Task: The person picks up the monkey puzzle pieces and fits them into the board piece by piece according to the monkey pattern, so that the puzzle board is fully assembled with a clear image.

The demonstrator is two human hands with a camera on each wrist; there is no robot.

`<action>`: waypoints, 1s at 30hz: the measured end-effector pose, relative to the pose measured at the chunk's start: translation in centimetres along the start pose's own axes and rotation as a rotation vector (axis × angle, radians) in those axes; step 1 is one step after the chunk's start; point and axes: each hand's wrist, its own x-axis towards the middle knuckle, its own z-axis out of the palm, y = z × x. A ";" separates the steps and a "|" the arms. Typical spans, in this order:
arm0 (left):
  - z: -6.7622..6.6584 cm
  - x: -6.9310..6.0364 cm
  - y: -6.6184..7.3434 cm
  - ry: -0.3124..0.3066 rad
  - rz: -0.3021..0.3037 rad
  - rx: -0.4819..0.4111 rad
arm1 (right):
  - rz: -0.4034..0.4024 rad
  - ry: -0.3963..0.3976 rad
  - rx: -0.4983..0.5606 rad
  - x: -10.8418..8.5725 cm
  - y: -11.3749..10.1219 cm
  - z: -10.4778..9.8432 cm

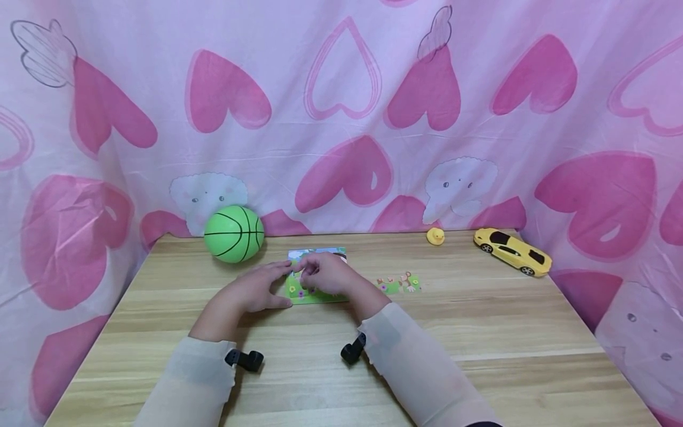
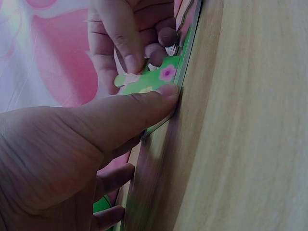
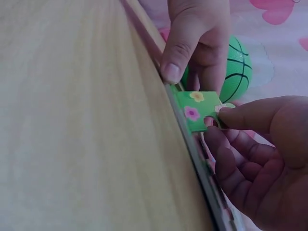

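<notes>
A jigsaw puzzle board (image 1: pixel 325 299) with a flowery green and blue picture lies flat on the table. Between thumb and fingers my right hand (image 1: pixel 332 274) pinches a green puzzle piece (image 3: pixel 198 107) printed with a yellow and a pink flower. That piece is tilted over the lower left corner of the board, as both wrist views show. Along the board's left side rests my left hand (image 1: pixel 252 290), its fingers fairly straight and its thumb (image 2: pixel 156 96) at the lower corner. My right hand hides much of the board's middle in the head view.
Several loose puzzle pieces (image 1: pixel 400 284) lie to the right of the board. Toward the back stand a green ball (image 1: pixel 233 234) on the left, a small yellow duck (image 1: pixel 435 236) and a yellow toy car (image 1: pixel 512 252) on the right. A pink heart-printed cloth hangs behind the table.
</notes>
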 end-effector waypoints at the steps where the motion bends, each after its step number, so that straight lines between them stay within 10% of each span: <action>1: 0.0 0.0 0.0 0.002 0.004 -0.002 | -0.003 0.003 -0.010 0.0 0.0 0.1; 30: 0.1 0.1 -0.2 0.009 0.009 0.015 | -0.011 -0.008 -0.215 0.4 0.8 0.5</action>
